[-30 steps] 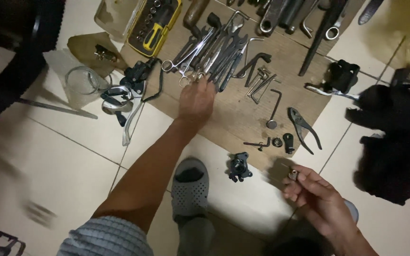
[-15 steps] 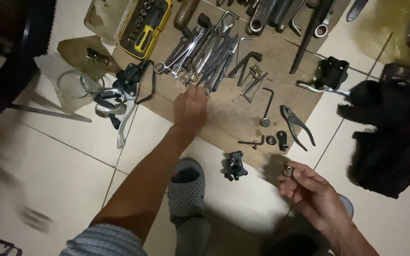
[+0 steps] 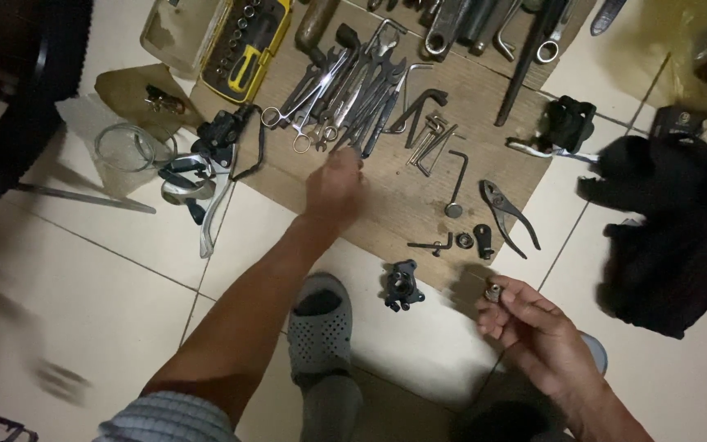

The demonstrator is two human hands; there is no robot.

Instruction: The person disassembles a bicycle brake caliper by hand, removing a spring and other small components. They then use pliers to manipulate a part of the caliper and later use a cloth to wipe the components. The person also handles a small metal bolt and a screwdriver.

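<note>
The left hand (image 3: 335, 187) reaches, not yet gripping (blurred), for the wrenches (image 3: 353, 94) just ahead; the right hand (image 3: 533, 327) pinches a small nut (image 3: 493, 291).

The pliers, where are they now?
In the head view the pliers lie at the right edge of the cardboard sheet, above the right hand.

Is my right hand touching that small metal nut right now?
Touching. The head view shows the right hand pinching the small metal nut between its fingertips, lifted off the floor.
</note>
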